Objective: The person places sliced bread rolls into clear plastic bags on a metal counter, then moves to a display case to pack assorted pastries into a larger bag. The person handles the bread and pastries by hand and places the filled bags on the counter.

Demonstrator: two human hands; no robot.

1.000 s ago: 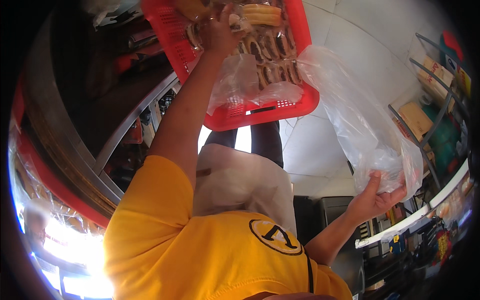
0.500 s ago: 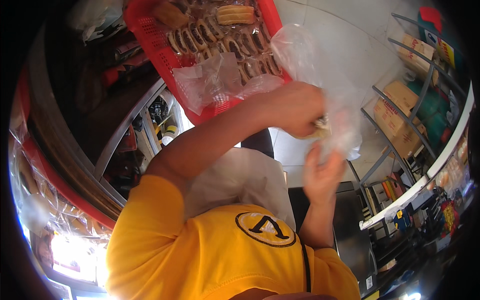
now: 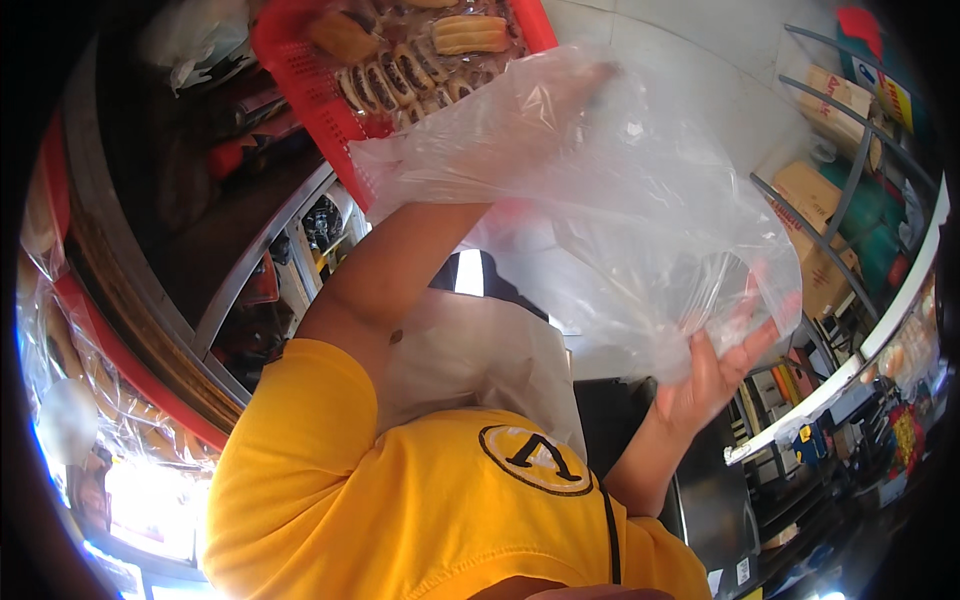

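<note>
A large clear plastic bag (image 3: 640, 220) is spread out in front of me, its film wide and wrinkled. My left hand (image 3: 585, 85) shows only hazily through the film. The left forearm passes behind or into the bag; which of the two I cannot tell, and its fingers are blurred. At the bag's lower right, my right hand (image 3: 695, 385) grips gathered film between thumb and fingers. Beyond the bag, a red plastic basket (image 3: 300, 75) holds wrapped rolls with dark filling (image 3: 390, 82) and a pale sliced bun (image 3: 470, 35). The bag covers the basket's near part.
To the right stands a metal rack (image 3: 840, 200) with cardboard boxes (image 3: 815, 190). A white-edged shelf (image 3: 790, 425) curves below it. At left are a dark shelf and a red-edged tray (image 3: 140, 360) of wrapped goods. Pale floor tiles (image 3: 690, 40) lie beyond the basket.
The bag, bunched between my hands before, is now spread wide. My left hand has moved up and away under or inside the film. My right hand has shifted right, holding the bag.
</note>
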